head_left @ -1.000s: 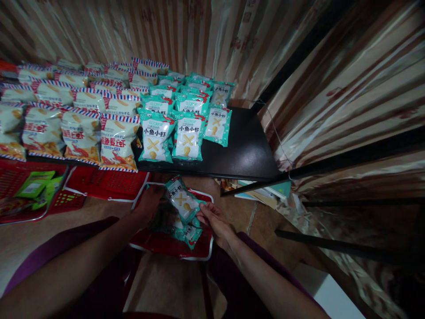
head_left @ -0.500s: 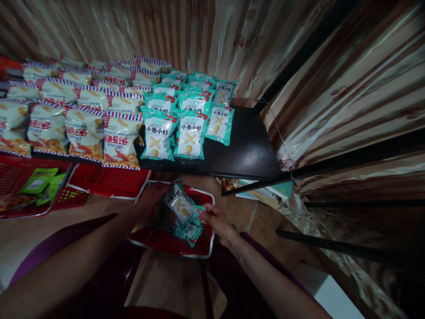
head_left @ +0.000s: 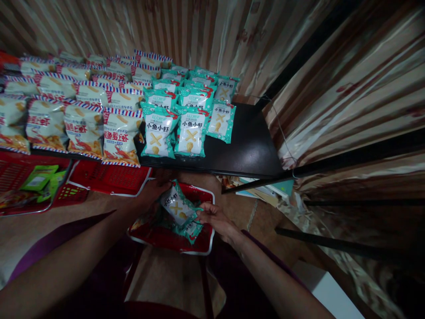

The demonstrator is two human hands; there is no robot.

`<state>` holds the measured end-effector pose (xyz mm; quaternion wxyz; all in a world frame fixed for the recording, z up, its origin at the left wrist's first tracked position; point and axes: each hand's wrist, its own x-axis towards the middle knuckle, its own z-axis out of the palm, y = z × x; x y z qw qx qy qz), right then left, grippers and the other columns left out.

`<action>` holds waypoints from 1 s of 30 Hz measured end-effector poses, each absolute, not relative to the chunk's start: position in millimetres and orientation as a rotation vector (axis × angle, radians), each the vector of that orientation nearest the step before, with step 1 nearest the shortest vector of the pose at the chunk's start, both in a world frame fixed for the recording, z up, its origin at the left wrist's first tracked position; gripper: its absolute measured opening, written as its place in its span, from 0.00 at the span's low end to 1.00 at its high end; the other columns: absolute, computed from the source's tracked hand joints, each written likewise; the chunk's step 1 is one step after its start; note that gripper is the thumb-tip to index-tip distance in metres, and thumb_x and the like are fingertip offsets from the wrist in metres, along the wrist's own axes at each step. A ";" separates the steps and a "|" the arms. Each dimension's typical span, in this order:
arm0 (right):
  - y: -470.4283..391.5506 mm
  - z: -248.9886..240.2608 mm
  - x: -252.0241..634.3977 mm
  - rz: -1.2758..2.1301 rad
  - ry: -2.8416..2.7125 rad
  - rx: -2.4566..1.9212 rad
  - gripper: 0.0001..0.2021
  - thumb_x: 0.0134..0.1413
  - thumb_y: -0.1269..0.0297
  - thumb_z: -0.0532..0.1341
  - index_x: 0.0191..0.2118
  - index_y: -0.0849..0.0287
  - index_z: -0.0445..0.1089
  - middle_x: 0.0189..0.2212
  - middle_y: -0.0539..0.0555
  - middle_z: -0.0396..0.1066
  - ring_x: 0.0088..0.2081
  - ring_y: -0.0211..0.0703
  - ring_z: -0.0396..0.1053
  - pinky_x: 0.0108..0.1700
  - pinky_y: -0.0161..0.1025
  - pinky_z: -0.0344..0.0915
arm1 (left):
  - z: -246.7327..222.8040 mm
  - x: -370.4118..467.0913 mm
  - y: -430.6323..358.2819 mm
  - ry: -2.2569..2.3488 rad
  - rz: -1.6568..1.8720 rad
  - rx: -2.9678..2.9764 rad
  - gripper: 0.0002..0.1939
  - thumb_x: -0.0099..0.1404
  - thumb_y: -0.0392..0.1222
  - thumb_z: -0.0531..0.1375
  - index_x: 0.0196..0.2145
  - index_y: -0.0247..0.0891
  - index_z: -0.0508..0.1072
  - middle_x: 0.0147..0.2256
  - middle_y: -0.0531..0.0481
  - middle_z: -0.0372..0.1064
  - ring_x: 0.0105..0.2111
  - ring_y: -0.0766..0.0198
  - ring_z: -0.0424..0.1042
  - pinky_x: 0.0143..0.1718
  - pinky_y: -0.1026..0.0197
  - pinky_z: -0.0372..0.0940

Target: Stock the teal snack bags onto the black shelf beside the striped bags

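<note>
Low in front of me, a teal-and-white snack bag [head_left: 177,206] is held over a red basket [head_left: 156,239] with a white rim. My right hand [head_left: 214,218] pinches the bag's lower right corner between thumb and fingers. At the upper left edge of the same bag is my left hand [head_left: 155,191]; it lies in shadow, its fingers closed against the bag's edge. A second teal bag [head_left: 193,228] shows partly beneath the first one, inside the basket. Other contents at the basket's left side are too dark to make out.
A black table [head_left: 245,150] carries rows of teal snack bags [head_left: 191,133] and striped-edge snack bags [head_left: 121,137]. Two more red baskets stand at left, one with green packets [head_left: 40,178]. Black metal bars [head_left: 332,161] and a striped curtain [head_left: 212,35] flank the right and back.
The held bag has tilted slightly, its upper end shifting left, with my left hand now plainer at its upper edge. My right hand keeps its pinch on the corner.
</note>
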<state>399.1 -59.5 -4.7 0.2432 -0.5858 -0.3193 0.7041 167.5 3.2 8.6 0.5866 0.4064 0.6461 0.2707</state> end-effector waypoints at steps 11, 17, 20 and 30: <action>-53.1 0.7 402.5 1.854 -1.015 -1.518 0.19 0.33 0.49 0.70 0.21 0.58 0.64 0.17 0.44 0.64 0.21 0.33 0.58 0.27 0.33 0.56 | 1.0 169.4 5.4 1.650 0.682 0.916 0.07 0.49 0.42 0.61 0.26 0.36 0.74 0.24 0.49 0.72 0.25 0.63 0.68 0.25 0.64 0.58; -52.9 -2.1 403.3 1.841 -1.005 -1.523 0.20 0.34 0.48 0.69 0.21 0.58 0.63 0.17 0.44 0.64 0.20 0.33 0.58 0.27 0.33 0.55 | -1.6 174.7 6.6 1.646 0.696 0.876 0.08 0.50 0.41 0.60 0.28 0.35 0.74 0.25 0.48 0.73 0.24 0.63 0.68 0.24 0.64 0.58; -53.5 -4.1 404.5 1.825 -1.002 -1.538 0.20 0.35 0.49 0.69 0.21 0.58 0.63 0.16 0.44 0.63 0.20 0.32 0.56 0.25 0.33 0.53 | -1.2 176.3 5.7 1.638 0.686 0.841 0.08 0.50 0.41 0.60 0.29 0.35 0.73 0.24 0.48 0.73 0.23 0.63 0.68 0.22 0.64 0.58; -54.7 0.0 402.3 1.886 -0.734 -1.536 0.20 0.33 0.48 0.70 0.27 0.58 0.67 0.25 0.47 0.69 0.30 0.37 0.67 0.37 0.38 0.66 | 4.5 176.6 5.6 1.644 0.636 0.847 0.06 0.50 0.42 0.60 0.24 0.36 0.73 0.23 0.48 0.72 0.24 0.62 0.68 0.23 0.64 0.57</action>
